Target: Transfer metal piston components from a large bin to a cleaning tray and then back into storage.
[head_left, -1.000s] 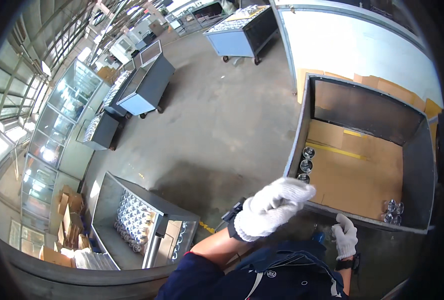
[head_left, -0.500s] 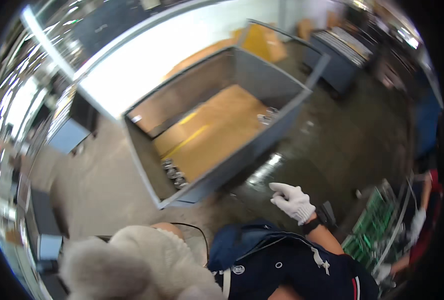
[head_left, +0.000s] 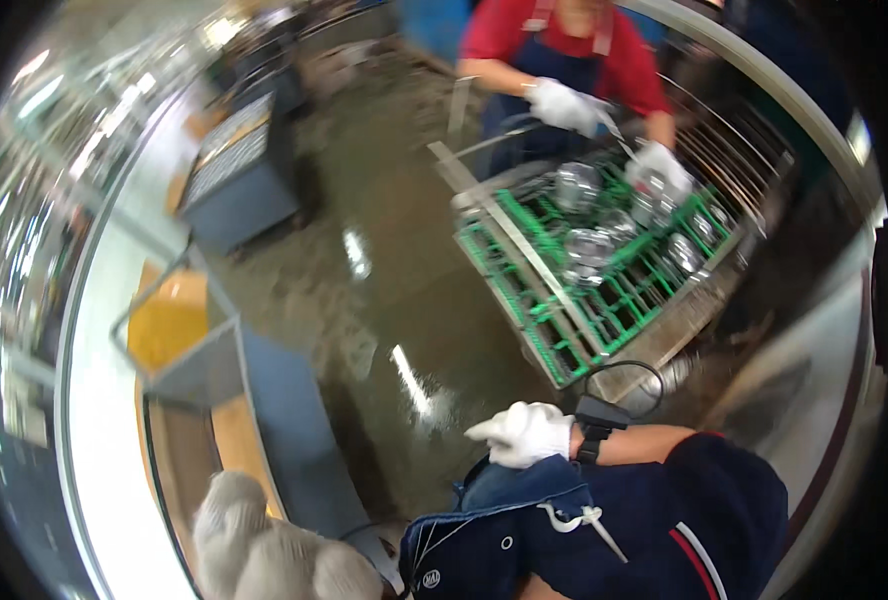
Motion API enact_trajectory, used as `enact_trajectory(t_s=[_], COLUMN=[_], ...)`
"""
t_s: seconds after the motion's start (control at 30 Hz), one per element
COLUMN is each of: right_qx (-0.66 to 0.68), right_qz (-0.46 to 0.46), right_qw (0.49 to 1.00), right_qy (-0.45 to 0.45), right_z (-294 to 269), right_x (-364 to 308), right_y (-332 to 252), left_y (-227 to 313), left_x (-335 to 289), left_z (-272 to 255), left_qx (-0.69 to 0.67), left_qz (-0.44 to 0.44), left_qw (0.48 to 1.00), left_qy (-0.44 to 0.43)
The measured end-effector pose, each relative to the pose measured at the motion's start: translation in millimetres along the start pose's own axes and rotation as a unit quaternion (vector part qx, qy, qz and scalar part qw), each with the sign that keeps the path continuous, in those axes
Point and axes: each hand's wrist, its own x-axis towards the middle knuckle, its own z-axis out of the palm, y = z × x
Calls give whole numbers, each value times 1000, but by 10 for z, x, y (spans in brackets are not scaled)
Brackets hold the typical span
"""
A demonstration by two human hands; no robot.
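My right hand [head_left: 529, 435], in a white knit glove, hangs in front of my body above the wet floor. Its index finger sticks out while the others bend loosely, and nothing shows in it. A dark watch [head_left: 592, 441] circles that wrist. Large and close at the lower left is my left hand [head_left: 279, 550], also gloved, over the grey bin [head_left: 289, 420]. Its fingers look bent, but their tips and the palm are hidden. Cardboard [head_left: 237, 445] lies inside this bin. Neither hand visibly touches a thing.
A green rack [head_left: 534, 310] on a metal table bears several shiny metal parts [head_left: 586, 255]. Behind it a co-worker in red reaches with gloved hands [head_left: 659, 172] to these parts. Another grey bin [head_left: 239, 205] stands farther back. A yellow panel [head_left: 169, 335] is beyond the near bin.
My view has swung to the right: the grey bin has moved to the lower left, and the green rack and co-worker now fill the upper right. My right hand stays in front of my body.
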Motion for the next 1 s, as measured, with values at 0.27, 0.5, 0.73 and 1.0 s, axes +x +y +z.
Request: enact_trajectory(t_s=[0.27,0.5,0.73,1.0], right_qx=[-55,27,13,17], right_qz=[81,284,433,524], right_qw=[995,945,821,687], right_qy=[35,161,371,502], right_z=[-309,-749,-1529,-2433], right_x=[-355,-1213,-2094,-2848], right_y=[-86,91,622,2229], left_y=[215,247,345,849], left_x=[-107,-800,-717,-234], left_z=[778,1132,1509,2291], left_qx=[-66,-182,-217,-164], left_qz=[-166,-312,-354,-395], left_qw=[950,892,868,862], left_qy=[-256,-271,-273,-273])
